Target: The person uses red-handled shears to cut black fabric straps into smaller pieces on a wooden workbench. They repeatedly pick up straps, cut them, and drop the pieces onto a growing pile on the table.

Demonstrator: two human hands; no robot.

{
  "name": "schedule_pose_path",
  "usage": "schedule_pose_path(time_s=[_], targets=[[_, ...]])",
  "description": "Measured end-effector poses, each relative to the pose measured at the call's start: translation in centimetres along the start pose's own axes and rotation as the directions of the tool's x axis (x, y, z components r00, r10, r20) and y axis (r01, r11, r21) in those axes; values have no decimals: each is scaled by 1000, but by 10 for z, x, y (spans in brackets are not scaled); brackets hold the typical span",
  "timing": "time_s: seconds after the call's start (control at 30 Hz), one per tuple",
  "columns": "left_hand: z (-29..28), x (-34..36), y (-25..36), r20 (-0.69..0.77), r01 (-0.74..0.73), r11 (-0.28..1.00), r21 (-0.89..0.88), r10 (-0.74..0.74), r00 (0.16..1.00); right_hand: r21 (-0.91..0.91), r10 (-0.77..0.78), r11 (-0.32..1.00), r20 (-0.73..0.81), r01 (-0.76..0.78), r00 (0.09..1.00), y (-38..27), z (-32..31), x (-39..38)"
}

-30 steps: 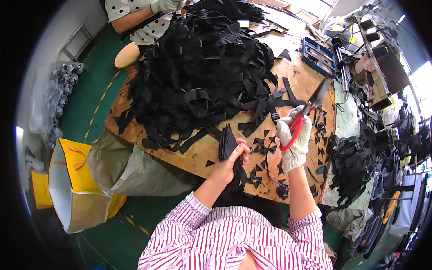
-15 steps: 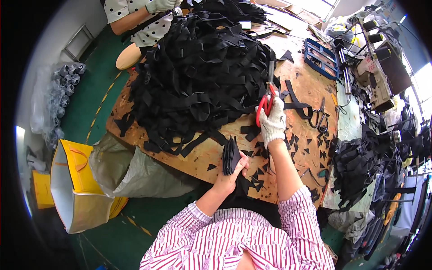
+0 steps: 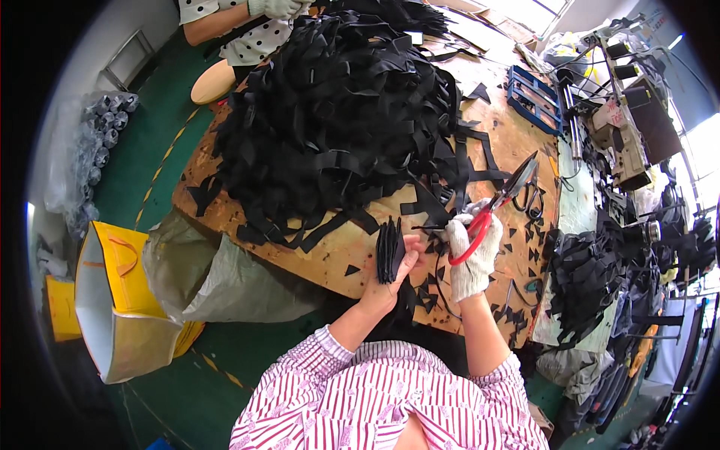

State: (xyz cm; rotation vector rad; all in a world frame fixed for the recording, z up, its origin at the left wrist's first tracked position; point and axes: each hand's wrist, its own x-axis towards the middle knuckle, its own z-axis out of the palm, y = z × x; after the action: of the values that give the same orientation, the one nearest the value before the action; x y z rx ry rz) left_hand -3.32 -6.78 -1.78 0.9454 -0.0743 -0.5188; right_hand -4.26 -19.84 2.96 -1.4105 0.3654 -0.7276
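Note:
My bare left hand (image 3: 382, 293) is closed around a bundle of black webbing strips (image 3: 388, 251), their ends fanned upward near the table's front edge. Just to its right, my right hand (image 3: 474, 262) wears a white knit glove. Red-handled scissors (image 3: 481, 238) sit in that glove, the blades pointing up and to the right. By the gloved fingertips lies a dark strip end (image 3: 430, 227); whether they pinch it is unclear. Beyond both hands rises a large heap of black strips (image 3: 337, 127).
Small black triangular offcuts (image 3: 427, 300) litter the wooden table (image 3: 330, 262). Dark-handled scissors (image 3: 531, 201) lie right of the heap, below a blue tray (image 3: 534, 101). Sacks and a yellow bag (image 3: 127, 274) stand left. A co-worker's gloved hand (image 3: 276, 7) shows at the far left.
My right hand has come back toward me from the heap's right edge, and the scissors have swung to point up and right. My left hand has shifted slightly, keeping its bundle.

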Motion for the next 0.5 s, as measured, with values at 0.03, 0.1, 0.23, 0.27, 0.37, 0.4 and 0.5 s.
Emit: schedule_pose_path(time_s=[0.03,0.1,0.23,0.27,0.37,0.4,0.5], targets=[[2,0,1,44,-17,1000,16,17,999,-17,-18,1000,-1,18,1000,-3,-1,-5],[3,-1,3,45,-49,995,88,45,998,-7,2,1000,-5,-2,1000,-5,-1,-14],[3,-8,-1,20,-163,982,96,161,987,15,123,992,2,-123,992,-11,0,-32],[4,-9,0,22,-175,980,94,174,985,5,145,989,-3,-145,989,-14,-1,-37],[7,-20,6,16,-202,954,223,204,979,20,227,973,70,-229,971,-20,-8,-51],[6,-24,10,16,-186,932,310,191,982,43,268,961,109,-274,957,-26,-8,-55],[6,-30,16,-51,-91,882,463,129,990,25,250,967,123,-255,960,-34,-9,-61]])
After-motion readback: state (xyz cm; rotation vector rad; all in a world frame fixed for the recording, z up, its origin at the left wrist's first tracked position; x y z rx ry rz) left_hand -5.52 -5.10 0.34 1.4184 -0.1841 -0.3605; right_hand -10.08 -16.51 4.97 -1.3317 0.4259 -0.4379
